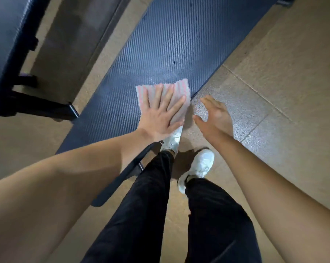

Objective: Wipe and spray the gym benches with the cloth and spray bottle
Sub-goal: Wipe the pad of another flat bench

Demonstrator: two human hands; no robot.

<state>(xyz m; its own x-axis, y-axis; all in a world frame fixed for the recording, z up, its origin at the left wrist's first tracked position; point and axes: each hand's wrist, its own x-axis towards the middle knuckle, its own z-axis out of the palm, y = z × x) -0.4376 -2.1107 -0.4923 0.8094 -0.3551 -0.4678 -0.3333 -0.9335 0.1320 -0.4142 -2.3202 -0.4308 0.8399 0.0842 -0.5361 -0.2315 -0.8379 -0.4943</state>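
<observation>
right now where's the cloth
In the head view the cloth lies flat on the near right edge of the dark ribbed bench pad, pressed under the left hand; the empty right hand hovers just beside it.

Dark ribbed bench, pink-striped cloth, tan speckled floor

The bench point(171, 40) pad is dark navy to charcoal, covered in fine diagonal ribbing that shines paler blue-grey where light falls. The cloth point(181, 92) on it is pale grey-white with soft pink stripes and a wavy edge. A second bench point(6, 44) at the left is the same dark navy with black frame legs. The floor point(285, 76) is tan-brown speckled tile with thin darker joint lines. The trousers point(147, 215) are plain black; the shoes point(202, 164) are white.
</observation>
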